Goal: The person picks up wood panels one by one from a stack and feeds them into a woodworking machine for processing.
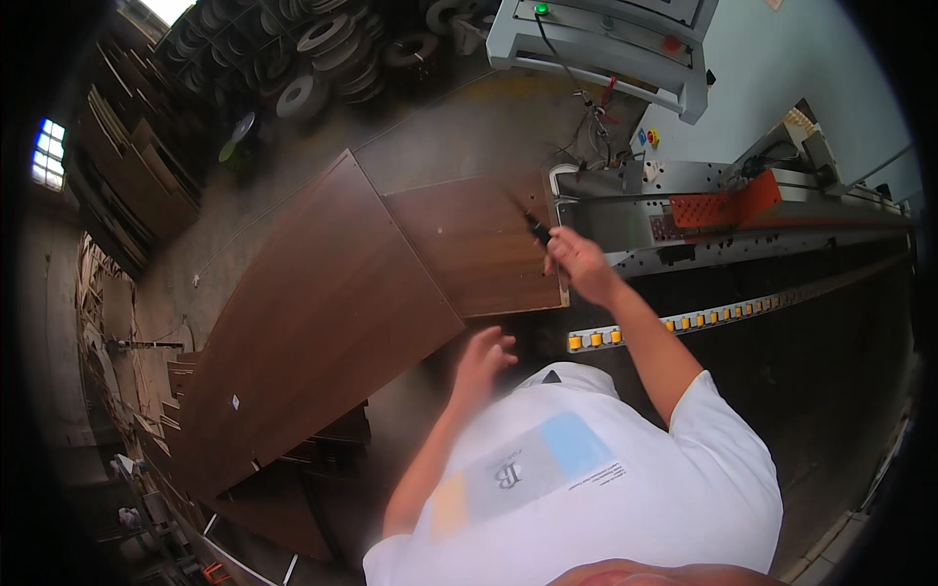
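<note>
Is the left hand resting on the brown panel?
No, the left hand hovers open just below the brown panel, touching nothing.

— where do we find room here?
— above the smaller brown panel (474, 244) we see open air, and bare floor (469, 127) beyond it.
— and what blocks us?
— the grey machine (684, 220) on our right, the long panel (322, 322) on our left, rolls (322, 49) stacked farther off.

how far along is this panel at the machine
Done: a small brown panel lies flat at the machine's infeed, with a long panel beside it. In hand: the right hand grips a dark tool at the panel's edge; the left hand hovers open. Left: the panel has not entered the machine.
</note>
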Available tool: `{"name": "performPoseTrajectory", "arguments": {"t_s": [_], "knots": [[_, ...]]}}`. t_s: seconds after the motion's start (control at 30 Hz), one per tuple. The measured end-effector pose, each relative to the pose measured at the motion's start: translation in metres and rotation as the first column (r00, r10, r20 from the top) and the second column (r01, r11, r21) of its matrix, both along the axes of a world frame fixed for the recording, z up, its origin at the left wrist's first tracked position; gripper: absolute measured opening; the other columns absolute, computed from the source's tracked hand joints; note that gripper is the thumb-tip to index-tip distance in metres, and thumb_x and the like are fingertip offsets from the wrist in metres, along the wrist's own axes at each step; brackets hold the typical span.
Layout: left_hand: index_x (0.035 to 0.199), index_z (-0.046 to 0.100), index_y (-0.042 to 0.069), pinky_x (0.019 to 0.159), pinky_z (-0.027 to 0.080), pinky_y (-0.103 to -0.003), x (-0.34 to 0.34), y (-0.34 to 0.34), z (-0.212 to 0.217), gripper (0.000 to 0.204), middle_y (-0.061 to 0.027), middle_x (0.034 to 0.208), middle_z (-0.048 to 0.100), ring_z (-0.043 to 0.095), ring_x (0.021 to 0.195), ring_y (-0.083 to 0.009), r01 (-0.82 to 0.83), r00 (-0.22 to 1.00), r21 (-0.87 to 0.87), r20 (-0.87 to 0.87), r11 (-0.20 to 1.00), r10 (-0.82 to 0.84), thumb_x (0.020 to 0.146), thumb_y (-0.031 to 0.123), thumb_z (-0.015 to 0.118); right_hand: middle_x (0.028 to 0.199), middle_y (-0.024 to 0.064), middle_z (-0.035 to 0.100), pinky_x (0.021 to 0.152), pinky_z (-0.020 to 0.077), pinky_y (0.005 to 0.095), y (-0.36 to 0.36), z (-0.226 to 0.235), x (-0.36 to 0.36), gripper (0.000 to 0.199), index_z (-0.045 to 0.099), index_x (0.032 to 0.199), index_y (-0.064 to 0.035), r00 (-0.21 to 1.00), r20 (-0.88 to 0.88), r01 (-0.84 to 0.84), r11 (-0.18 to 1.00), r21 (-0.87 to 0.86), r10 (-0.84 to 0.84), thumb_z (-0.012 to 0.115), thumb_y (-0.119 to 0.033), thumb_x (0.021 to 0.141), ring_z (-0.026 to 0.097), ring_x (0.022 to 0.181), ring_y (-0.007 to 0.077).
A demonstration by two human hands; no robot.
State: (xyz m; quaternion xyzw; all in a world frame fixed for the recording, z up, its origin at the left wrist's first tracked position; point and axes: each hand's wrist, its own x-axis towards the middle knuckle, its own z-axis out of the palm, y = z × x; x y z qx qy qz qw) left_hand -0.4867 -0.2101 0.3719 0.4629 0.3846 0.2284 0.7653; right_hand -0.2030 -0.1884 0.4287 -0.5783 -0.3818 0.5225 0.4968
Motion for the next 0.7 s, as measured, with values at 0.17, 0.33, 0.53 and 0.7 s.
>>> {"name": "performPoseTrajectory", "arguments": {"t_s": [0.17, 0.33, 0.53, 0.7], "knots": [[0.14, 0.042, 0.004, 0.088, 0.051, -0.033, -0.013, -0.022, -0.015, 0.048, -0.0133, 0.123, 0.06, 0.062, 0.099, -0.0177, -0.075, 0.981, -0.183, -0.188, 0.98, 0.039, 0.098, 0.021, 0.056, 0.082, 0.003, 0.063, 0.07, 0.0477, 0.0294, 0.046, 0.047, 0.125, 0.033, 0.055, 0.124, -0.0183, 0.723, 0.576, 0.169, 0.906, 0.388, -0.381, 0.063, -0.032, 0.095, 0.058, 0.077, 0.0127], [0.133, 0.051, 0.002, 0.086, 0.051, -0.031, -0.022, -0.052, -0.023, 0.045, -0.0136, 0.118, 0.063, 0.064, 0.097, -0.018, -0.219, 0.916, -0.179, -0.378, 0.959, 0.139, 0.092, 0.02, 0.06, 0.081, 0.0061, 0.066, 0.073, 0.0495, 0.0332, 0.087, 0.076, 0.212, 0.03, 0.055, 0.104, -0.011, 0.402, 0.726, 0.276, 0.83, 0.485, -0.558, 0.066, -0.035, 0.091, 0.065, 0.083, 0.0184], [0.126, 0.053, -0.004, 0.088, 0.049, -0.029, -0.02, -0.068, -0.028, 0.043, -0.0125, 0.109, 0.067, 0.063, 0.1, -0.0183, -0.291, 0.863, -0.185, -0.474, 0.939, 0.174, 0.092, 0.021, 0.06, 0.08, 0.0017, 0.066, 0.072, 0.0482, 0.0313, 0.163, 0.077, 0.287, 0.015, 0.054, 0.093, -0.0083, 0.686, 0.183, 0.567, 0.675, 0.472, -0.704, 0.061, -0.021, 0.091, 0.062, 0.078, 0.0165], [0.129, 0.053, -0.001, 0.087, 0.051, -0.032, -0.013, -0.062, -0.02, 0.045, -0.0135, 0.111, 0.067, 0.065, 0.098, -0.0196, -0.259, 0.863, -0.165, -0.481, 0.952, 0.152, 0.092, 0.023, 0.059, 0.091, -0.0006, 0.065, 0.063, 0.0444, 0.0261, 0.225, 0.081, 0.318, 0.01, 0.061, 0.1, -0.0137, 0.718, -0.166, 0.682, 0.636, 0.361, -0.676, 0.066, -0.017, 0.091, 0.056, 0.072, 0.0096]]}}
